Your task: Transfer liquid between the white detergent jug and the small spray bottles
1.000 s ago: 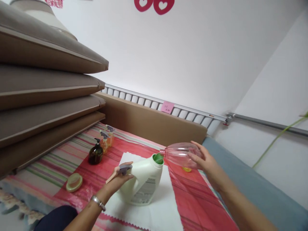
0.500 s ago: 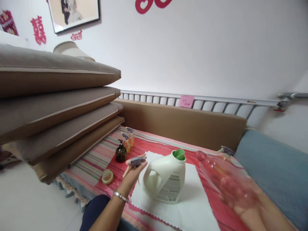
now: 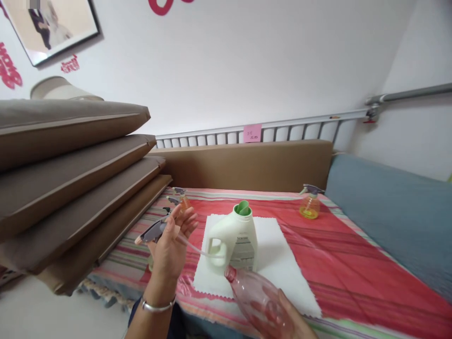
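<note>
My left hand point(image 3: 172, 246) grips a grey spray-trigger head point(image 3: 152, 232) whose thin clear dip tube point(image 3: 197, 250) trails to the right, toward the neck of a clear pink plastic bottle point(image 3: 257, 298). My right hand point(image 3: 282, 320), low in the view, is wrapped round that pink bottle, which tilts with its open neck pointing up-left. Just behind them a white jug with a green spout point(image 3: 235, 235) stands upright on a white cloth point(image 3: 278, 263).
The cloth lies on a red striped cover point(image 3: 353, 263). A small yellow spray bottle point(image 3: 310, 203) stands at the back right. More spray bottles point(image 3: 178, 197) stand at the back left. Stacked brown cushions point(image 3: 70, 174) overhang the left. A blue cushion point(image 3: 391, 207) lies right.
My right hand brought the pink bottle away from the jug's spout, down and toward me. My left hand rose and moved nearer with the trigger head. The view swung left.
</note>
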Available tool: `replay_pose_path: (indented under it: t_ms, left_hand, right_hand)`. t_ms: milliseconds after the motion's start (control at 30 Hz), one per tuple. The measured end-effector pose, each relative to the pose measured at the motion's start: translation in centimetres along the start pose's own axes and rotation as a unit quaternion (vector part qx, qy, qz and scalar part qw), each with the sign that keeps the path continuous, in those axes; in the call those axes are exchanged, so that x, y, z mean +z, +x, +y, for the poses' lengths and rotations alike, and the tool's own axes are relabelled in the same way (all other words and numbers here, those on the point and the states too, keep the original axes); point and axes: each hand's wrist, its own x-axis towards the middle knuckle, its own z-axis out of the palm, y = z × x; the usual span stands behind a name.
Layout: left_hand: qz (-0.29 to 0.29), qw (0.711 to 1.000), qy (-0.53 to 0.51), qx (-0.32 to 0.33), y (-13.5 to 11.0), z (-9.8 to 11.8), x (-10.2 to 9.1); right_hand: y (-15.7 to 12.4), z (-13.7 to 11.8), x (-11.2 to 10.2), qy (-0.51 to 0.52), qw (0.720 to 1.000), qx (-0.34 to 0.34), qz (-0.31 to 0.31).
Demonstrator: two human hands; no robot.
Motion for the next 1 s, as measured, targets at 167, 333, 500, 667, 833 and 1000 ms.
replay_pose_path:
  t_ms: [167,333,500,667,833,1000]
  left_hand:
    - [-0.022,0.999,-0.004,-0.025,-0.3,0.3,0.7]
    - [-0.031,0.998,0.003,-0.048,-0.9,0.5,2.0]
    - [-0.045,0.998,0.012,-0.047,-1.9,-1.0,2.9]
    - [-0.063,0.993,0.031,-0.097,-4.4,-3.6,3.9]
    - [-0.067,0.992,-0.02,-0.109,-5.3,-3.7,3.9]
    - [-0.058,0.994,-0.04,-0.078,-4.9,-2.5,3.5]
  right_hand:
    - [-0.6,-0.7,-0.8,0.097,0.995,-0.005,0.029]
    - [-0.8,-1.0,-0.1,0.123,0.991,0.018,0.045]
    - [-0.5,-0.6,1.1,0.129,0.991,0.038,0.027]
    - [-0.2,0.1,3.7,0.175,0.982,0.06,-0.021]
    - [0.2,1.5,3.8,0.147,0.988,0.03,-0.045]
    - [2.1,3.0,2.9,0.04,0.995,-0.003,-0.092]
